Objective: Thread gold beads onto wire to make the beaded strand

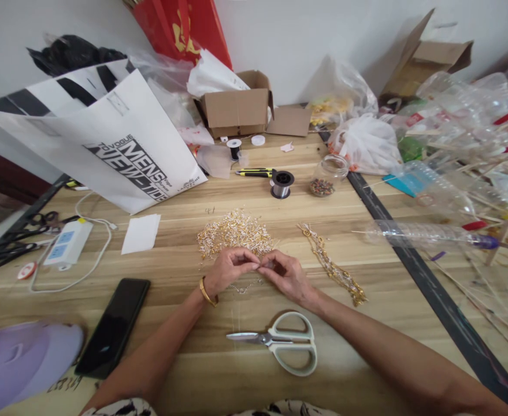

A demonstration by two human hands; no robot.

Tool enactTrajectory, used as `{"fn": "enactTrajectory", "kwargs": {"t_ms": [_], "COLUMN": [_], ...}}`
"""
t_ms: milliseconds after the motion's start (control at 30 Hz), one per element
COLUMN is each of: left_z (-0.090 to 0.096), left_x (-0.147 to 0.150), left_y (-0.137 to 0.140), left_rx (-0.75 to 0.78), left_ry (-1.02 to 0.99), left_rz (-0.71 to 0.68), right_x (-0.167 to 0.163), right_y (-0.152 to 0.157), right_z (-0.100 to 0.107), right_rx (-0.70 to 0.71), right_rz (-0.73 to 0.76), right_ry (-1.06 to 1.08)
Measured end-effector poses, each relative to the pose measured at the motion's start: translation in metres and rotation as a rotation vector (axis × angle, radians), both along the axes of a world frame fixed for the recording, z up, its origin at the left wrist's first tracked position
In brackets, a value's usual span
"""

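In the head view, I am holding the left hand (231,271) and right hand (287,276) fingertip to fingertip at the near edge of a loose heap of small gold and silver pieces (232,231). On each hand, thumb and fingers are pinching together; whatever they are gripping is too small for me to tell. A thin silvery chain (242,289) is lying on the wooden table (193,370) just below the hands. To their right, a bundle of gold and silver strands (332,263) is lying slantwise. Nearer the body, scissors (269,340) are pointing their blades left.
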State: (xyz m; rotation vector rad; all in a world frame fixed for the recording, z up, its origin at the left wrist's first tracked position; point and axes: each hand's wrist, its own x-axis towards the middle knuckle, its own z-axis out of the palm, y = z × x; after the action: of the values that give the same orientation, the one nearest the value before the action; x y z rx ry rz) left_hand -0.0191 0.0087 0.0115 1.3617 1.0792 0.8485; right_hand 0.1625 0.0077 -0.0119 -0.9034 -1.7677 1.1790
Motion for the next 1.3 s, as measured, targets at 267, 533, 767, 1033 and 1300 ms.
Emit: {"fn": "enactTrajectory", "kwargs": {"t_ms": [267, 533, 767, 1033, 1300], "left_z": [0.0019, 0.0037, 0.0075, 0.0024, 0.0068], "left_x": [-0.0009, -0.0003, 0.0006, -0.0029, -0.0023], "left_y": [-0.0017, -0.0029, -0.0029, -0.0013, -0.0015], "left_rx": [0.062, 0.1, 0.091, 0.089, 0.211], "left_ry": [0.086, 0.137, 0.14, 0.115, 0.284], "left_rz": [-0.053, -0.035, -0.036, -0.065, -0.025], "right_x": [-0.0001, -0.0002, -0.0004, -0.0002, -0.0002], "right_y": [-0.0001, 0.0, 0.0002, 0.0002, 0.0], "right_z": [-0.0034, -0.0015, -0.0008, -0.0017, -0.0027], "right_rx": [-0.039, 0.012, 0.036, 0.022, 0.05], "right_rz": [0.036, 0.035, 0.045, 0.04, 0.028], "right_ry": [0.019, -0.007, -0.017, -0.011, -0.007]}}
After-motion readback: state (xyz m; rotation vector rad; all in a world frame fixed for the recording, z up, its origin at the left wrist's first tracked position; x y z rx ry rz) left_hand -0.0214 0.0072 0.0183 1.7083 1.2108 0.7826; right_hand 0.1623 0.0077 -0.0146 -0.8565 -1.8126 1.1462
